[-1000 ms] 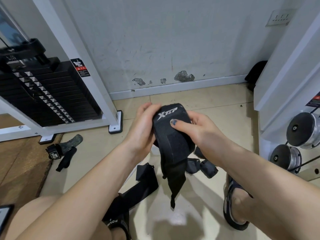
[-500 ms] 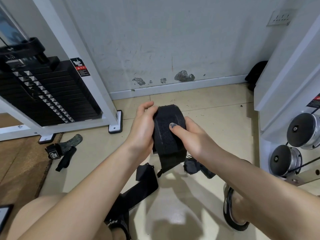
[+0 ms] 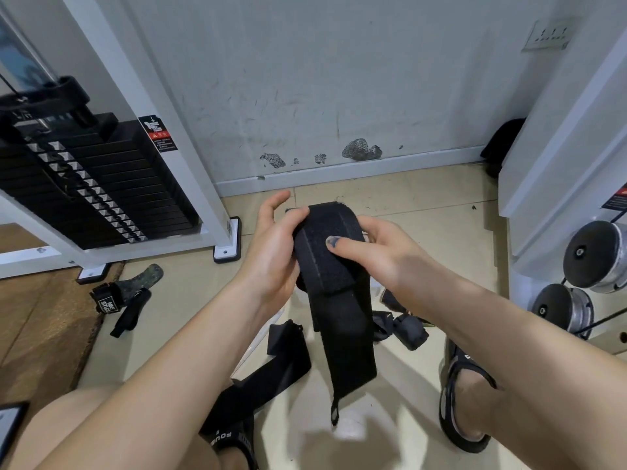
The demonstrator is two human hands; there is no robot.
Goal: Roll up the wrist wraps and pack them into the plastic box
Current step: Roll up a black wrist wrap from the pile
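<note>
- Black woven fabric makes up the wrist wrap [image 3: 327,262], held in the air between both hands, above the tiled floor [image 3: 407,212] and in front of the knees.
- The left hand [image 3: 274,252] cups the rolled part from its side, fingers curled around the back; the right hand [image 3: 380,252] closes on it from the other side, with the thumb [image 3: 342,244] pressed flat on the front face.
- Below the hands the loose tail hangs straight down and ends in a small thumb loop [image 3: 335,410], so the roll looks only partly wound.
- It reads as light, soft and limp. The tail sags under its own weight, and the stitched band on the front looks like hook-and-loop, which would likely snag on itself.
- The best hold is probably on the flat sides of the roll, pinched firmly. A slack grip would let the coil spring loose.
- A second wrap [image 3: 278,371] lies flat on the floor by the left knee, and further straps [image 3: 407,329] sit near the right foot.
- The plastic box cannot be made out clearly in the head view.
</note>
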